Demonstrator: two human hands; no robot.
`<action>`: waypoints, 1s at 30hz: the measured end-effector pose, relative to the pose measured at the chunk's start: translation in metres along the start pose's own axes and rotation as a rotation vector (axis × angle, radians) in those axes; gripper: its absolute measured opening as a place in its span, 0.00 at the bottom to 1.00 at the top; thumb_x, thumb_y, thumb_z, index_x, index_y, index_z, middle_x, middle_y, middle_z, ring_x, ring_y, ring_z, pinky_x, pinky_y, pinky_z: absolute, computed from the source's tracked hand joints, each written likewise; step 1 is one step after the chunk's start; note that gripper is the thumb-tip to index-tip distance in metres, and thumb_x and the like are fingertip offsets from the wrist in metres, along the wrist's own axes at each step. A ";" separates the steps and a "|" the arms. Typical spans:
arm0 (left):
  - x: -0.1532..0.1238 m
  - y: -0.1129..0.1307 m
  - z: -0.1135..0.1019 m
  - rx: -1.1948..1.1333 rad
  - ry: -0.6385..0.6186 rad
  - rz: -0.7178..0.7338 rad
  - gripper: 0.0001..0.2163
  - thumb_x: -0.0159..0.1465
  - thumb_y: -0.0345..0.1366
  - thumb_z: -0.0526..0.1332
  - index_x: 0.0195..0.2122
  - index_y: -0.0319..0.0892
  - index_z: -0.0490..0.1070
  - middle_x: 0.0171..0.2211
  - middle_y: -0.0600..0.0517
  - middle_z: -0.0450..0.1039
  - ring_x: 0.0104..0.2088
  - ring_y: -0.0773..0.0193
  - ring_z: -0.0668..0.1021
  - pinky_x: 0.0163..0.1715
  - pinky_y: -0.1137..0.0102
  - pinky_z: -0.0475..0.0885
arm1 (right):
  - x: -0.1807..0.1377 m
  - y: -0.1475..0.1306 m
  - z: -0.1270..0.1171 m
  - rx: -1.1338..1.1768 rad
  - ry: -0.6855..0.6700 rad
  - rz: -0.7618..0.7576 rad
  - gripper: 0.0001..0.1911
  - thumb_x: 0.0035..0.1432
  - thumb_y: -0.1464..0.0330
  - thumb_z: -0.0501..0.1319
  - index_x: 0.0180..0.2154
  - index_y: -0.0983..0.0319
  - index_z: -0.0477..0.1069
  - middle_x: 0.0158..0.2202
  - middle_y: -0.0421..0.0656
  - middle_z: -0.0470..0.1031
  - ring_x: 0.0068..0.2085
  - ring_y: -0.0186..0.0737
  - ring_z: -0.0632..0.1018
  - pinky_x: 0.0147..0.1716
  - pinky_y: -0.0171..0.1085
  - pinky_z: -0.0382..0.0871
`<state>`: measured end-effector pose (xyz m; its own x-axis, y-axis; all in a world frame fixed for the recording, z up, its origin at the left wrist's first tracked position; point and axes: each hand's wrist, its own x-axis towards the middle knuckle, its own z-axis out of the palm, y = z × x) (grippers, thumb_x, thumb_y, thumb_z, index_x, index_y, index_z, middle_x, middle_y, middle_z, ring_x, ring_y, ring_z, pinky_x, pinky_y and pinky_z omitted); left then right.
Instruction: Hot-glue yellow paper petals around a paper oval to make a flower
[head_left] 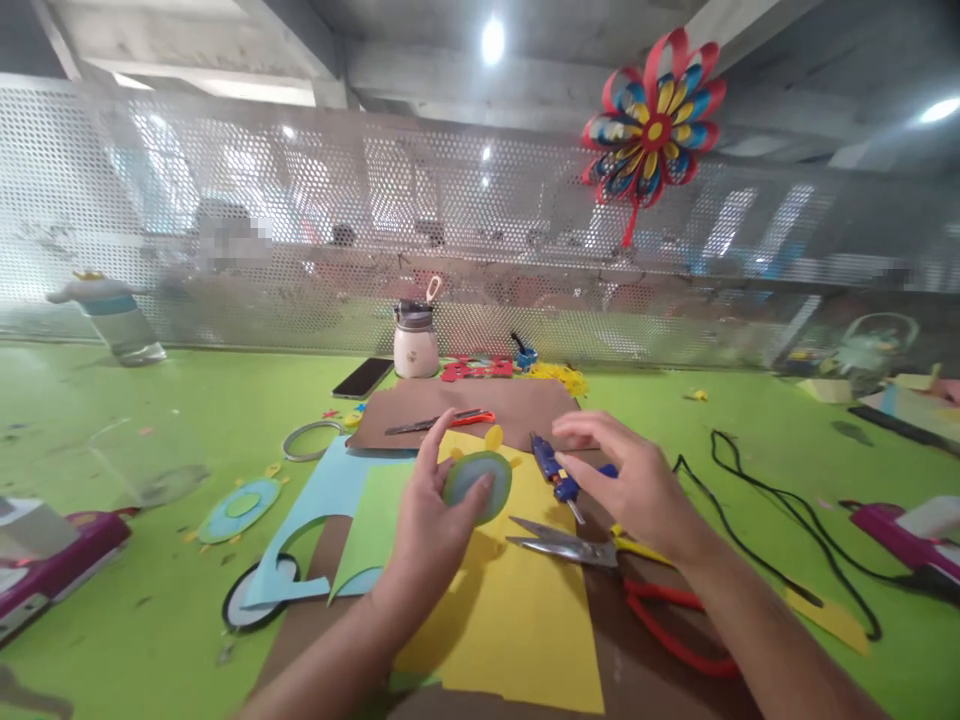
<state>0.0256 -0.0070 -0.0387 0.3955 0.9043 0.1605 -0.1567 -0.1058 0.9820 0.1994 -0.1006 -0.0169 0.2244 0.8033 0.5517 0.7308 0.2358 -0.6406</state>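
My left hand (435, 530) is closed on a small round paper turtle (459, 485), green with a blue disc and yellow tabs at its rim, the thumb pressed across its face. To its right, my right hand (637, 485) hovers with thumb and fingers apart, nothing visible between them. Closest to that hand lies a blue glue gun (556, 468), partly behind its fingers. Below are open scissors (577, 548) with red and yellow handles, partly covered by my right wrist. Yellow paper (517, 620) lies under both hands, beside green (375, 520) and cut blue paper (307, 500).
A larger paper turtle (240, 510) and a ring (311, 440) lie left. A utility knife (442, 420) rests on brown card (390, 405). Behind stand a phone (363, 378) and a cup (415, 345). A black cord (787, 505) runs right to a purple power strip (900, 535).
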 end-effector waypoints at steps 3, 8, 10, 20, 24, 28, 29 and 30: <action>0.002 -0.006 0.001 -0.050 0.005 -0.014 0.37 0.49 0.36 0.68 0.60 0.43 0.56 0.28 0.52 0.76 0.28 0.61 0.77 0.31 0.70 0.71 | 0.001 0.009 0.018 0.319 -0.097 0.261 0.10 0.58 0.63 0.58 0.37 0.63 0.71 0.33 0.44 0.74 0.35 0.40 0.75 0.36 0.40 0.71; 0.001 -0.007 0.002 -0.166 0.005 -0.060 0.36 0.49 0.38 0.68 0.59 0.41 0.58 0.28 0.51 0.76 0.26 0.64 0.76 0.29 0.71 0.71 | -0.002 0.007 0.042 0.638 -0.110 0.414 0.13 0.54 0.61 0.61 0.37 0.64 0.71 0.33 0.45 0.75 0.36 0.39 0.75 0.36 0.39 0.70; 0.001 -0.007 0.002 -0.174 0.015 -0.070 0.36 0.48 0.38 0.69 0.59 0.40 0.58 0.28 0.51 0.76 0.25 0.65 0.76 0.29 0.72 0.71 | -0.003 0.004 0.046 0.687 -0.115 0.441 0.13 0.53 0.61 0.62 0.36 0.64 0.71 0.32 0.44 0.75 0.36 0.39 0.74 0.36 0.39 0.69; 0.010 -0.020 -0.002 -0.225 0.032 -0.144 0.37 0.46 0.38 0.70 0.57 0.40 0.59 0.28 0.50 0.76 0.25 0.64 0.76 0.28 0.71 0.71 | -0.005 0.004 0.051 0.675 -0.059 0.493 0.11 0.49 0.63 0.65 0.32 0.65 0.72 0.28 0.41 0.73 0.32 0.36 0.72 0.35 0.38 0.66; 0.011 -0.020 -0.004 -0.235 0.041 -0.132 0.37 0.48 0.38 0.70 0.58 0.41 0.58 0.28 0.51 0.76 0.26 0.64 0.76 0.29 0.70 0.71 | -0.007 0.004 0.050 0.618 0.000 0.481 0.10 0.48 0.64 0.66 0.27 0.64 0.70 0.23 0.38 0.70 0.28 0.33 0.70 0.31 0.35 0.64; 0.010 -0.020 -0.004 -0.237 0.063 -0.111 0.36 0.48 0.37 0.69 0.58 0.41 0.59 0.28 0.51 0.75 0.26 0.65 0.76 0.29 0.71 0.71 | -0.008 0.002 0.051 0.588 -0.010 0.451 0.11 0.50 0.62 0.65 0.27 0.64 0.70 0.20 0.35 0.67 0.23 0.31 0.68 0.26 0.33 0.61; 0.010 -0.020 -0.004 -0.237 0.067 -0.113 0.36 0.48 0.37 0.69 0.58 0.41 0.59 0.28 0.51 0.75 0.26 0.65 0.76 0.29 0.71 0.71 | -0.009 0.002 0.052 0.583 -0.009 0.446 0.12 0.51 0.61 0.64 0.27 0.63 0.70 0.19 0.35 0.67 0.22 0.30 0.67 0.25 0.33 0.60; 0.010 -0.019 -0.004 -0.237 0.069 -0.116 0.36 0.48 0.37 0.69 0.58 0.41 0.59 0.27 0.52 0.75 0.26 0.65 0.76 0.29 0.72 0.71 | -0.009 0.002 0.052 0.581 -0.007 0.445 0.12 0.52 0.60 0.63 0.27 0.63 0.70 0.18 0.35 0.66 0.21 0.29 0.66 0.24 0.32 0.59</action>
<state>0.0294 0.0057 -0.0564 0.3615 0.9318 0.0329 -0.3250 0.0929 0.9412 0.1656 -0.0786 -0.0510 0.4153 0.8935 0.1708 0.1108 0.1367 -0.9844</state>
